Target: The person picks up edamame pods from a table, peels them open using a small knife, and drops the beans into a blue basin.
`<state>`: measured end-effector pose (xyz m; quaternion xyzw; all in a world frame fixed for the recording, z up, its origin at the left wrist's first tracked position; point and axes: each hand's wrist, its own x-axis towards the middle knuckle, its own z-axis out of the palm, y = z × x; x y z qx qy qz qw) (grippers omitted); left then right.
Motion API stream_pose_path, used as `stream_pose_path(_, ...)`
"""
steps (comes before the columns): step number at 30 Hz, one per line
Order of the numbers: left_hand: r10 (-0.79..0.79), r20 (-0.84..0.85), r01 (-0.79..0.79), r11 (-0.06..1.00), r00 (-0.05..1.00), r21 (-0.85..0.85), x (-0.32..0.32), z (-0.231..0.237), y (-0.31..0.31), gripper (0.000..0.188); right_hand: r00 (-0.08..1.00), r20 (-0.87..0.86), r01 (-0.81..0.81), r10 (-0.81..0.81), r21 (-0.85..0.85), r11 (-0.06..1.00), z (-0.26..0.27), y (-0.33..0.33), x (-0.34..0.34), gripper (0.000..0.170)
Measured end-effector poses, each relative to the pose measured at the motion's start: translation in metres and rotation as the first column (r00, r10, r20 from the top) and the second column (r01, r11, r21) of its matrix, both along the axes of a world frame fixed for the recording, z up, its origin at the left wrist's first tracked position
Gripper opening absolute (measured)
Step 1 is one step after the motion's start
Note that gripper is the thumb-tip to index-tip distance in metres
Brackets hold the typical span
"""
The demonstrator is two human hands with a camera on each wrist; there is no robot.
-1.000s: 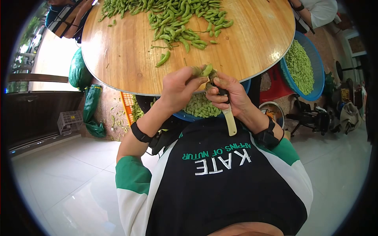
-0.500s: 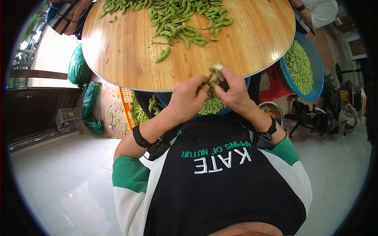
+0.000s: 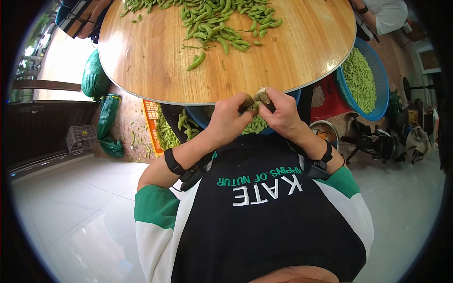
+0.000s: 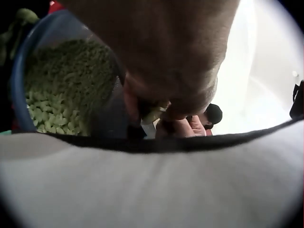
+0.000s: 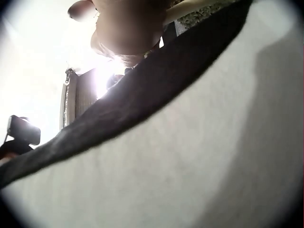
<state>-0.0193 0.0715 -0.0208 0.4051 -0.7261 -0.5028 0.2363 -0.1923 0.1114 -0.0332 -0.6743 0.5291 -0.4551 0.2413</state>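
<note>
Left grip (image 3: 229, 117) pinches a green pod (image 4: 153, 114) over the blue basin (image 3: 296, 96), what the right grip (image 3: 283, 112) holds I can't tell; plenty of beans (image 3: 255, 126) look shelled, heaped pods (image 3: 212, 21) on the desk (image 3: 146, 66) remain

pale tiled floor (image 3: 89, 226), wooden table (image 3: 141, 66)

Black top (image 3: 264, 236), white KATE lettering (image 3: 266, 192); green-and-white sleeves (image 3: 155, 207); black wrist straps (image 3: 173, 162).
</note>
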Motion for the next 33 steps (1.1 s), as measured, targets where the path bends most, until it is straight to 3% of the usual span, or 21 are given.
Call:
stream_pose_path(1, 0.000, 0.000, 0.000, 1.000, 1.000, 0.000, 0.000, -0.001, 0.001, 0.016, 1.000, -0.007, 0.000, 0.000, 0.003, 1.000, 0.004, 0.001, 0.000, 0.017)
stream_pose_path(3, -0.044, 0.007, 0.044, 0.958, 0.999, -0.284, 0.000, -0.004, 0.005, 0.014, 1.000, -0.011, 0.001, 0.000, 0.009, 1.000, 0.011, 0.003, -0.002, 0.018)
stream_pose_path(4, -0.046, 0.007, 0.046, 0.958, 0.999, -0.283, 0.000, -0.006, 0.004, 0.014, 1.000, -0.018, -0.004, 0.004, 0.003, 1.000, 0.014, 0.003, -0.004, 0.018)
stream_pose_path(6, -0.070, -0.042, 0.065, 0.992, 0.997, -0.109, 0.000, -0.009, 0.001, 0.014, 1.000, -0.024, -0.008, 0.008, -0.001, 1.000, 0.015, 0.004, -0.006, 0.019)
stream_pose_path(10, -0.112, 0.067, 0.119, 0.987, 0.991, -0.108, 0.001, -0.007, -0.003, 0.017, 0.999, -0.048, -0.004, 0.002, -0.044, 0.999, 0.010, 0.002, -0.010, 0.020)
stream_pose_path(13, -0.124, -0.065, 0.115, 0.985, 0.990, -0.131, 0.000, 0.000, -0.003, 0.017, 1.000, -0.012, 0.018, -0.018, -0.028, 0.999, 0.009, 0.002, -0.011, 0.019)
stream_pose_path(14, -0.026, -0.228, 0.068, 0.981, 0.973, 0.180, -0.001, 0.007, -0.002, 0.017, 0.999, 0.027, 0.031, -0.031, -0.001, 1.000, 0.010, 0.002, -0.010, 0.019)
stream_pose_path(15, 0.119, -0.347, 0.066, 0.877, 0.930, 0.476, -0.002, 0.015, -0.001, 0.017, 0.999, 0.028, 0.030, -0.030, 0.002, 1.000, 0.012, 0.003, -0.008, 0.019)
stream_pose_path(16, 0.120, -0.346, 0.064, 0.876, 0.931, 0.478, 0.001, 0.019, -0.001, 0.017, 1.000, 0.019, 0.007, -0.007, 0.006, 1.000, 0.016, 0.004, -0.005, 0.019)
stream_pose_path(18, 0.006, -0.234, 0.061, 0.959, 0.972, 0.278, 0.017, 0.025, -0.006, 0.010, 1.000, 0.010, -0.020, 0.020, 0.006, 1.000, 0.016, 0.003, -0.005, 0.019)
stream_pose_path(19, -0.031, -0.171, 0.044, 0.996, 0.985, 0.073, 0.028, 0.027, -0.009, 0.009, 0.996, 0.071, -0.054, 0.049, 0.070, 0.996, 0.011, 0.003, -0.006, 0.017)
stream_pose_path(21, -0.078, 0.082, 0.090, 0.985, 0.994, -0.150, 0.057, 0.056, -0.016, 0.010, 0.988, 0.136, -0.095, 0.076, 0.136, 0.986, 0.011, 0.005, -0.011, 0.016)
stream_pose_path(23, 0.028, 0.376, 0.023, 0.991, 0.926, -0.129, 0.080, 0.083, -0.019, 0.009, 0.962, 0.170, -0.254, 0.213, 0.273, 0.928, 0.020, 0.007, -0.015, 0.015)
stream_pose_path(24, 0.030, 0.380, 0.021, 0.991, 0.924, -0.131, 0.091, 0.082, -0.024, 0.009, 0.961, 0.174, -0.257, 0.215, 0.270, 0.928, 0.016, 0.007, -0.012, 0.015)
stream_pose_path(25, 0.100, 0.480, 0.130, 0.897, 0.871, -0.422, 0.101, 0.077, -0.031, 0.011, 0.951, 0.203, -0.270, 0.231, 0.194, 0.943, 0.009, 0.007, -0.009, 0.013)
stream_pose_path(26, 0.203, 0.545, 0.262, 0.710, 0.813, -0.654, 0.106, 0.070, -0.037, 0.014, 0.941, 0.229, -0.282, 0.251, 0.115, 0.952, 0.005, 0.006, -0.007, 0.011)
stream_pose_path(27, 0.211, 0.546, 0.260, 0.706, 0.811, -0.659, 0.104, 0.061, -0.044, 0.014, 0.939, 0.229, -0.288, 0.258, 0.108, 0.952, 0.004, 0.005, -0.005, 0.011)
stream_pose_path(29, 0.323, 0.323, -0.040, 0.760, 0.890, -0.648, 0.093, 0.039, -0.062, 0.017, 0.947, 0.201, -0.274, 0.250, 0.101, 0.957, 0.004, 0.003, -0.001, 0.010)
stream_pose_path(30, 0.328, 0.320, -0.044, 0.756, 0.889, -0.653, 0.086, 0.029, -0.071, 0.017, 0.946, 0.199, -0.277, 0.255, 0.096, 0.956, 0.004, 0.002, -0.002, 0.010)
stream_pose_path(32, 0.390, 0.291, -0.077, 0.700, 0.873, -0.710, 0.072, 0.010, -0.087, 0.017, 0.916, 0.349, -0.320, 0.196, 0.343, 0.883, 0.005, 0.001, -0.005, 0.019)
stream_pose_path(33, 0.393, 0.286, -0.081, 0.698, 0.874, -0.711, 0.068, 0.003, -0.093, 0.017, 0.918, 0.344, -0.320, 0.199, 0.342, 0.884, 0.007, 0.001, -0.005, 0.019)
